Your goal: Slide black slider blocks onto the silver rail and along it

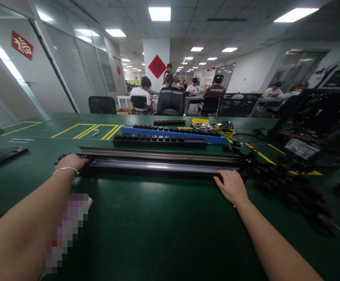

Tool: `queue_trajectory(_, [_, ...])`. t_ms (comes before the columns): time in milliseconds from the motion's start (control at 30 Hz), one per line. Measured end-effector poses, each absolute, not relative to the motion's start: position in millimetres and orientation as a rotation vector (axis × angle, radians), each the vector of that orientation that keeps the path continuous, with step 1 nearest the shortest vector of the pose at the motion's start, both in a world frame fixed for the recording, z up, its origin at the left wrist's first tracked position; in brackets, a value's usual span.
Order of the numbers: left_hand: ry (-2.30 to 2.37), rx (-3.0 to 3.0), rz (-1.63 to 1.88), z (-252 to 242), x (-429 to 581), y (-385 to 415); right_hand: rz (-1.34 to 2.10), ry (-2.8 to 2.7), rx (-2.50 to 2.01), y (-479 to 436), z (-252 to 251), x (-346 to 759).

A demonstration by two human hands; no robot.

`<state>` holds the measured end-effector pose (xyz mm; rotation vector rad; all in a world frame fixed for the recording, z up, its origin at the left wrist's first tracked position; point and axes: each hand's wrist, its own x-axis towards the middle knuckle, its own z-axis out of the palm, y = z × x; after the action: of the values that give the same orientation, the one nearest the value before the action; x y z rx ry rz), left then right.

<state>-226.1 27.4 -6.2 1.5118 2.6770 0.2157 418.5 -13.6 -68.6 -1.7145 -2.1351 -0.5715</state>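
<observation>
A long dark metal rail [161,167] lies across the green table [158,226] in front of me. My left hand [70,161] rests on its left end, fingers curled over the end, a thin bracelet at the wrist. My right hand [231,185] grips the near edge close to the right end, fingers bent over it. A second, lighter rail [158,154] lies just behind the dark one, parallel to it.
Behind lie a black strip of round knobs [158,140] and a blue strip [172,133] with more knobs. A metal bowl [202,126] stands farther back. A heap of dark parts [287,187] spreads at right beside a black rack [319,128]. Several people sit at far desks.
</observation>
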Motion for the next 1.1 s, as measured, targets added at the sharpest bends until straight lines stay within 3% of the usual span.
queue_trajectory(1100, [2.579, 1.598, -0.019, 17.5, -176.8, 23.3, -0.568, -2.141, -1.671, -13.6, -65.1, 417.5])
